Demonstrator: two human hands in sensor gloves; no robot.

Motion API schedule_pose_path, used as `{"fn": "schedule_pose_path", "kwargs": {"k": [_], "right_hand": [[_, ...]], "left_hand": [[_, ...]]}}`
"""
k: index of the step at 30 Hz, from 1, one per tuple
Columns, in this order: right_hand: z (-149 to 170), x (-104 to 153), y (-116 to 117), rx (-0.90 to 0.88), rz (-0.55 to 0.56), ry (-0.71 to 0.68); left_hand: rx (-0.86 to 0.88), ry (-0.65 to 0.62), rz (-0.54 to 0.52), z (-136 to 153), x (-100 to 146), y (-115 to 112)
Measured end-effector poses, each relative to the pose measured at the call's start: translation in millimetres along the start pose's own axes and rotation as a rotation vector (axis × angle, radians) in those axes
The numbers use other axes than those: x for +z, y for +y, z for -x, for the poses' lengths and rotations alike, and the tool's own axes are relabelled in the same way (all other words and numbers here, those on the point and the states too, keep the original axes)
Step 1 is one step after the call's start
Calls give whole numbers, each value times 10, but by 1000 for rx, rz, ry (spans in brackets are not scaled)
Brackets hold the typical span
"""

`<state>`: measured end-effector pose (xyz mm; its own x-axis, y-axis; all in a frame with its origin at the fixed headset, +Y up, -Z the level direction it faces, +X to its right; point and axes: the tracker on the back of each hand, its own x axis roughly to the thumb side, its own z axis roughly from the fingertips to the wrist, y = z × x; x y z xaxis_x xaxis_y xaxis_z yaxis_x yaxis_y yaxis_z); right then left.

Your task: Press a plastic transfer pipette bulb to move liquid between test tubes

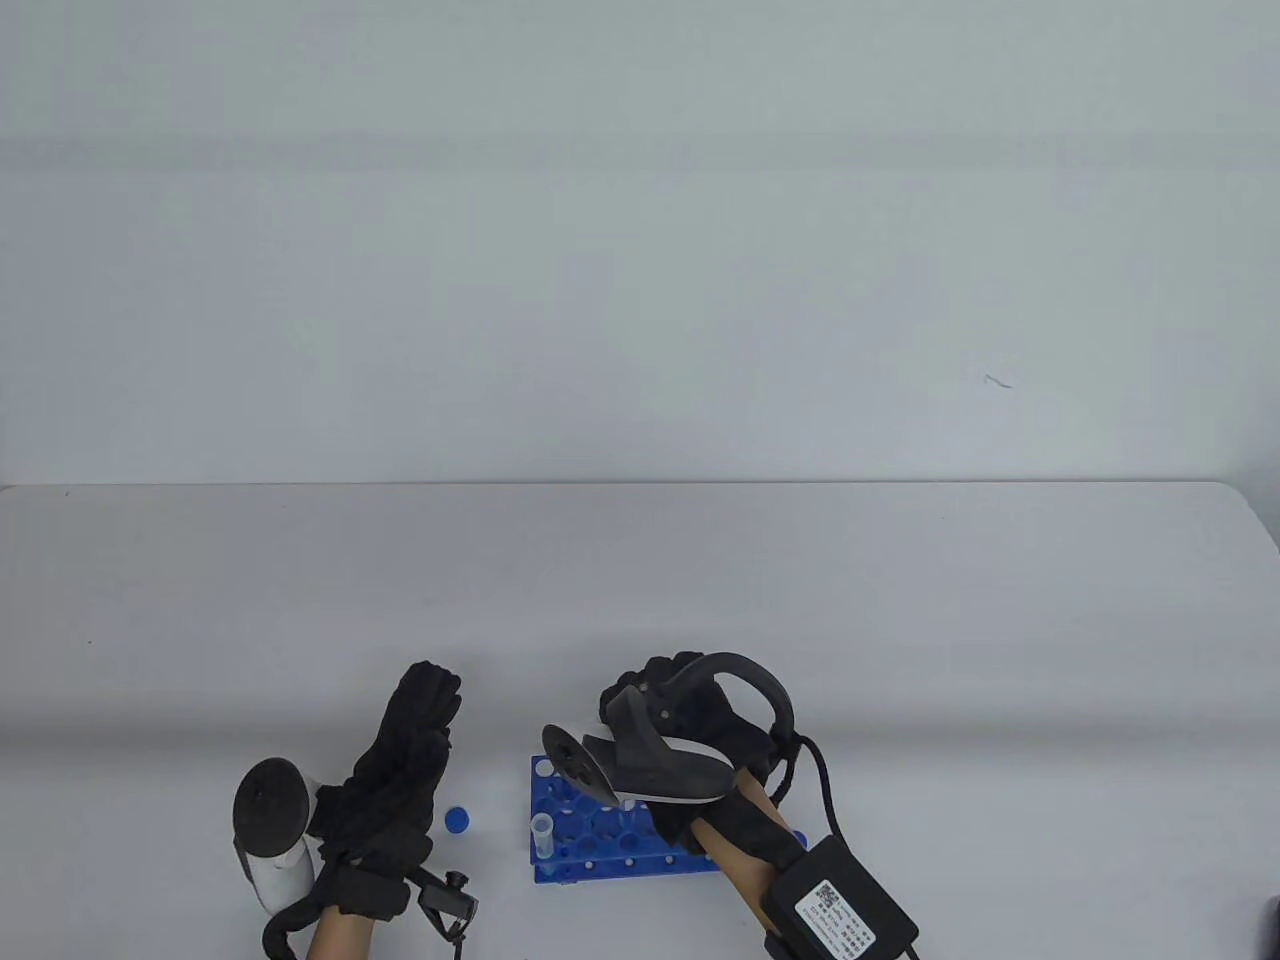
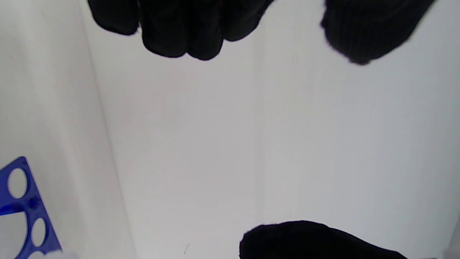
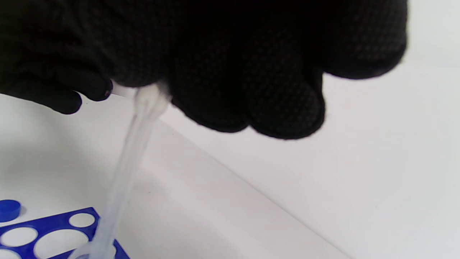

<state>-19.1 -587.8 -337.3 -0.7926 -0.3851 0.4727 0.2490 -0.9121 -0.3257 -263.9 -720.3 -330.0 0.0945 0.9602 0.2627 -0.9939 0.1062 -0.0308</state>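
The right hand (image 3: 215, 64) pinches the translucent plastic transfer pipette (image 3: 125, 172), its tip low over the blue perforated test-tube rack (image 1: 600, 830); the left hand (image 1: 400, 760) rests spread nearby; squeezing off-centre could spill liquid

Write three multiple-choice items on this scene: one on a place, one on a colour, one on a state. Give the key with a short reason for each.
1. Where does the loose cap lie?
A. On the table between the left hand and the rack
B. Inside the rack
C. At the table's far edge

2. What colour is the rack?
A. Red
B. Blue
C. Yellow

3. What is the right hand doing?
A. Lying flat on the table
B. Gripping the cap
C. Holding the pipette

Key: 1 A, the table view shows the cap on the table beside the rack's left end. 2 B, blue in all three views. 3 C, in the right wrist view the pipette hangs from its curled fingers toward the rack.
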Motion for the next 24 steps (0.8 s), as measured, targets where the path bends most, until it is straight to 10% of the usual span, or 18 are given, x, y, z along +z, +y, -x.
{"fn": "schedule_pose_path", "kwargs": {"k": [24], "right_hand": [[309,154,-719,-273,-11,35]], "left_hand": [[-3,-4,-1,-5,-4,-7]]}}
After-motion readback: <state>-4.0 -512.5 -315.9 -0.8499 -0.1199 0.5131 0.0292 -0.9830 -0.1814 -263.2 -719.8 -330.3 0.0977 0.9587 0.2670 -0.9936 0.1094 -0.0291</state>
